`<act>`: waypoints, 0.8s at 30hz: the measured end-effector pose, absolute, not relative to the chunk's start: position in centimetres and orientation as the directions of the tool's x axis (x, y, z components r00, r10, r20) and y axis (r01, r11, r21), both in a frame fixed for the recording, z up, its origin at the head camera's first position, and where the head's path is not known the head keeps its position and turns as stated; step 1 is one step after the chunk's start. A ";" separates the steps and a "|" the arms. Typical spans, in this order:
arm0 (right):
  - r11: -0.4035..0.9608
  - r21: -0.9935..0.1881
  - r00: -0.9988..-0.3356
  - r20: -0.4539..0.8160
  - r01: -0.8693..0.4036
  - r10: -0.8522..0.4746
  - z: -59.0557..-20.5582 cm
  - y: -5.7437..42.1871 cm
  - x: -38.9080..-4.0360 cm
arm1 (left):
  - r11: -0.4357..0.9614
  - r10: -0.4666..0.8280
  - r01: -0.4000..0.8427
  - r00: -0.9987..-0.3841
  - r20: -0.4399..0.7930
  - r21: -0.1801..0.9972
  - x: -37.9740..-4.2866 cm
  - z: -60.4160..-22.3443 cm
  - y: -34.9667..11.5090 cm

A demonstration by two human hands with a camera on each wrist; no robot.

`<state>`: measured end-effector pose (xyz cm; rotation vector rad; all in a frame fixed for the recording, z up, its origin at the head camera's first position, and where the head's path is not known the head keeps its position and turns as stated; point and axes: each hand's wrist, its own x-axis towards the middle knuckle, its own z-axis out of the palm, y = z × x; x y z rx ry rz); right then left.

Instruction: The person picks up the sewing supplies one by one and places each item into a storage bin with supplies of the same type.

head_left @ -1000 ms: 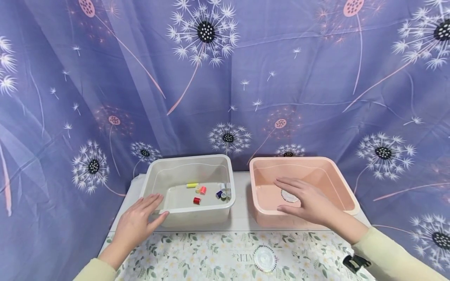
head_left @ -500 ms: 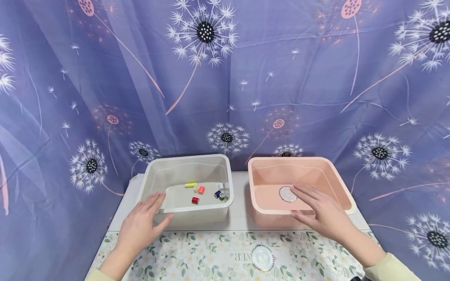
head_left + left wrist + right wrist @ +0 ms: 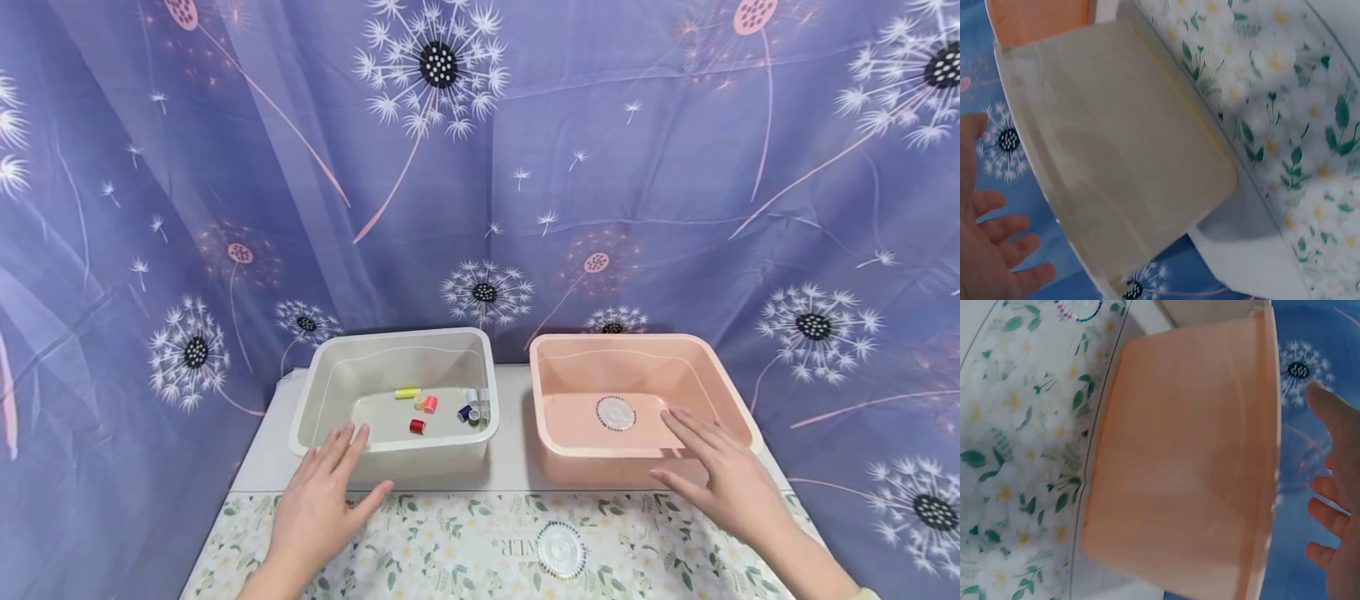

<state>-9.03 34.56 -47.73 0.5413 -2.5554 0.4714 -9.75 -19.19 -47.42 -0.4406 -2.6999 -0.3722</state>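
My left hand (image 3: pixel 318 500) hovers by the front left corner of a grey plastic basin (image 3: pixel 420 463), fingers spread and holding nothing. Inside that basin lie several small thread spools, among them a red spool (image 3: pixel 417 427), a yellow spool (image 3: pixel 407 393) and a navy spool (image 3: pixel 464 413). My right hand (image 3: pixel 723 479) is at the front right of a pink basin (image 3: pixel 600 468), fingers extended with nothing in them. On the pink basin's floor rests a round wheel of beaded pins (image 3: pixel 616 413). Both wrist views show the fingers apart from the basins' outer walls.
A second pin wheel (image 3: pixel 561 551) lies on the floral cloth (image 3: pixel 450 542) in front of the basins. Both basins stand side by side on a white tabletop (image 3: pixel 512 433), with a narrow gap between them. A purple dandelion-print curtain (image 3: pixel 480 167) hangs close behind and at both sides.
My right hand has drawn back to the right from over the pink basin, uncovering the pin wheel inside. My left hand has shifted slightly right and toward me.
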 end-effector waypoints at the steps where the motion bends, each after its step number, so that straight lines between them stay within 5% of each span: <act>1: 0.865 -0.233 -0.809 0.518 -0.446 -0.277 -47.8 34.8 -9.0 | 0.912 0.260 0.364 -0.871 0.416 0.191 -9.6 -47.6 -19.0; 10: 0.888 -0.190 -0.790 0.559 -0.419 -0.253 -48.5 37.1 -8.7 | 0.853 0.361 0.501 -0.767 0.531 0.145 -9.0 -49.4 -17.4; 24: 0.889 -0.167 -0.739 0.632 -0.426 -0.235 -50.3 39.2 -8.4 | 0.737 0.527 0.668 -0.663 0.533 0.103 -8.2 -51.7 -14.8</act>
